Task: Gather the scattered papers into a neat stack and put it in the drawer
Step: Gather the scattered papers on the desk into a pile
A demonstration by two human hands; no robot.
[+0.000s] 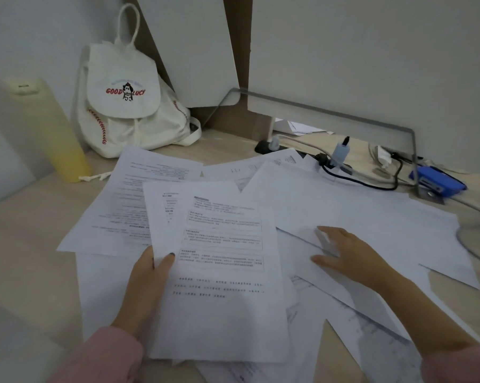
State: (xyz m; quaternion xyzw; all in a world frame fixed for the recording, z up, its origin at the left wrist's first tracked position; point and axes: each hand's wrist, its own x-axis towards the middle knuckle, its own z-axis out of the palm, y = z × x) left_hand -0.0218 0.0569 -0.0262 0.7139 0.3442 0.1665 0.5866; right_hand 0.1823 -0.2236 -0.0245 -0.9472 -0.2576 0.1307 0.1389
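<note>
Several white printed sheets lie scattered and overlapping across the wooden desk [26,230]. My left hand [147,286] grips a small bundle of printed papers [222,272] by its left edge, thumb on top, lifted slightly over the pile. My right hand [344,255] lies flat with fingers spread on a large blank sheet [357,211] at the right, its fingertips at that sheet's front edge. Another printed sheet [122,205] lies at the left under the bundle. No drawer is in view.
A white drawstring backpack [128,106] leans in the back corner beside a yellow bottle [51,128]. Cables and a power strip [341,164] run along the back right, next to a blue object [438,181]. A metal monitor stand [344,117] spans the back.
</note>
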